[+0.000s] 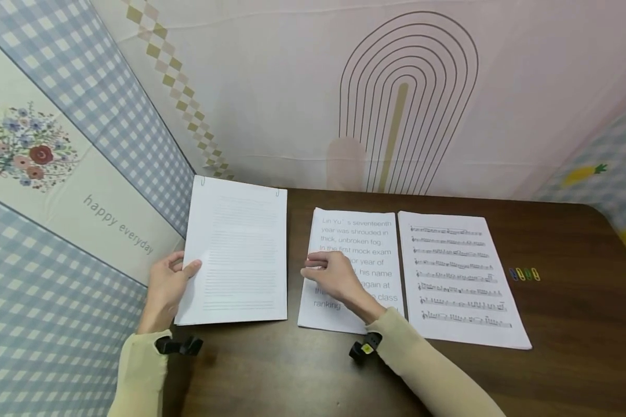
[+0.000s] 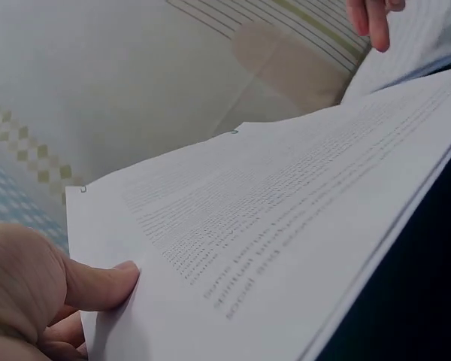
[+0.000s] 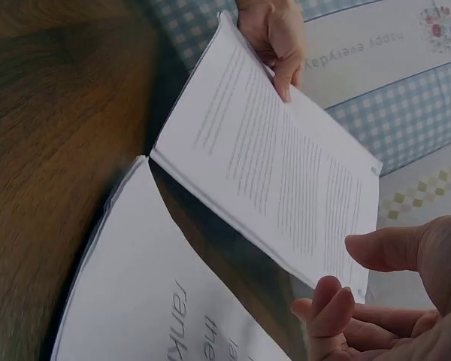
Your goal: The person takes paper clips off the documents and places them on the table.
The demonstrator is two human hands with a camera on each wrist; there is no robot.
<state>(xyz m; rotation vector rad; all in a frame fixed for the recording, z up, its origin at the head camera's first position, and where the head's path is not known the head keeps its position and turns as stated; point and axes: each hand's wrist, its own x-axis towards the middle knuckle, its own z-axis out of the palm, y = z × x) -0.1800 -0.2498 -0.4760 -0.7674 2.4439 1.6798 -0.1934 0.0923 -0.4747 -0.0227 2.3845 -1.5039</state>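
Observation:
My left hand (image 1: 167, 285) pinches the left edge of a stack of printed paper (image 1: 242, 255), thumb on top. Two paper clips sit on this stack's top edge, one paper clip (image 1: 277, 192) near the right corner and the other paper clip (image 1: 203, 181) at the left. In the left wrist view the left thumb (image 2: 101, 286) presses on the page and the sheets tilt up. My right hand (image 1: 336, 278) is over the middle stack of large-print paper (image 1: 355, 231), fingers loosely bent and holding nothing. The right wrist view shows its thumb (image 3: 387, 248) apart from the fingers.
Beside the middle stack lies a stack of sheet music (image 1: 456, 278). Several coloured paper clips (image 1: 524, 274) lie in a row to its right on the brown wooden table (image 1: 271, 370). A patterned cloth (image 1: 271, 87) hangs behind, and a checked one (image 1: 57, 301) at the left.

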